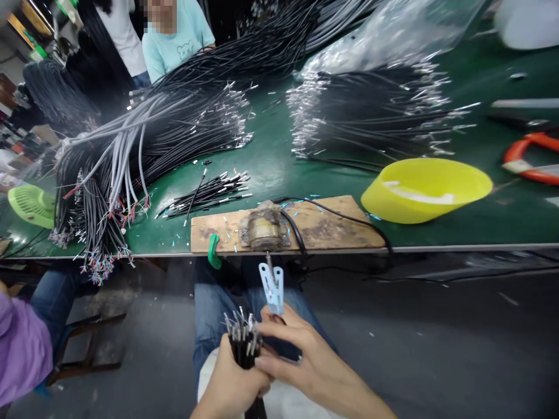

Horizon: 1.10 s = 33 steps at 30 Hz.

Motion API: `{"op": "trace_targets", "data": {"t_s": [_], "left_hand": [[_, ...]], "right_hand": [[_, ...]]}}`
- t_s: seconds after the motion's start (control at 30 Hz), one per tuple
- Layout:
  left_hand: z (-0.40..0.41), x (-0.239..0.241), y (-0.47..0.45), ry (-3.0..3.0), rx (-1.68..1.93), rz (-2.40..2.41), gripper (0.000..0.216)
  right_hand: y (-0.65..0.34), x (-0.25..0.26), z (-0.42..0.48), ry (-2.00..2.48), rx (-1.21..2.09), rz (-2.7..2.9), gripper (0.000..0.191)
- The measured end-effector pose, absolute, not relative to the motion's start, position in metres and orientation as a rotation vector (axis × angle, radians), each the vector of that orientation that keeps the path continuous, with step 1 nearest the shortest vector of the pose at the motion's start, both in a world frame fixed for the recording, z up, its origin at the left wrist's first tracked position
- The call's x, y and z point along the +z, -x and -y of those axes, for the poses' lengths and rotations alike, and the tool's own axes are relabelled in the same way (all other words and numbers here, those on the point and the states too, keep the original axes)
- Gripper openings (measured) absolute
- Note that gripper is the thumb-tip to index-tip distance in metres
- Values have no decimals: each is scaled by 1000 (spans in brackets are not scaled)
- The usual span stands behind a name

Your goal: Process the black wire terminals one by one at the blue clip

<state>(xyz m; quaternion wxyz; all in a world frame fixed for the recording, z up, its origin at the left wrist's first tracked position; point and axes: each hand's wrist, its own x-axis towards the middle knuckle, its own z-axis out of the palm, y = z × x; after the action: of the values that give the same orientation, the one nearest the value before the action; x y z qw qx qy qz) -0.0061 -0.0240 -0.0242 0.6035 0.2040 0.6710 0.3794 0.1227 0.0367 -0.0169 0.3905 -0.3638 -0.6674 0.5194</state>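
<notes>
My left hand (229, 381) is closed round a small bundle of black wires (243, 343) with bare metal tips pointing up, held over my lap. My right hand (301, 358) reaches across to it, fingers pinching at the wire ends. Just above them a pale blue plastic piece (272, 286) hangs below a small metal device (264, 228) mounted on a wooden board (332, 224) at the table's front edge. A short pile of finished black wires (209, 195) lies on the green table (271, 163) behind the board.
Big heaps of black and grey cables (144, 134) and tinned black wires (375, 110) cover the table. A yellow bowl (425, 189) sits right of the board, orange-handled pliers (530, 157) far right, a green fan (31, 203) at left. Other people sit opposite (177, 35) and at my left (24, 343).
</notes>
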Motion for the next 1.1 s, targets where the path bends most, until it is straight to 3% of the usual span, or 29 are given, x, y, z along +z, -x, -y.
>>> {"op": "trace_targets", "data": {"t_s": [0.2,0.3,0.43,0.63,0.9,1.1], "left_hand": [[22,-22,4,-479,886,-1504,29],[20,-19,4,-464,946,-1529,41],[19,-15,6,-486,1048,-1546,52],[19,-17,6,-515,1022,-1541,50],[16,-14,2,-512,1050,-1529,47],[9,-6,-1,-544,1030,-1534,53]], "right_hand": [[-118,-17,-35,903,1172,1677,26],[-119,-17,-37,874,1160,1609,31],[-118,-21,-36,900,1151,1504,25],[-116,-23,-36,949,1105,1365,24],[-118,-34,-36,994,1334,1419,19],[-120,-24,-35,931,1266,1450,29]]}}
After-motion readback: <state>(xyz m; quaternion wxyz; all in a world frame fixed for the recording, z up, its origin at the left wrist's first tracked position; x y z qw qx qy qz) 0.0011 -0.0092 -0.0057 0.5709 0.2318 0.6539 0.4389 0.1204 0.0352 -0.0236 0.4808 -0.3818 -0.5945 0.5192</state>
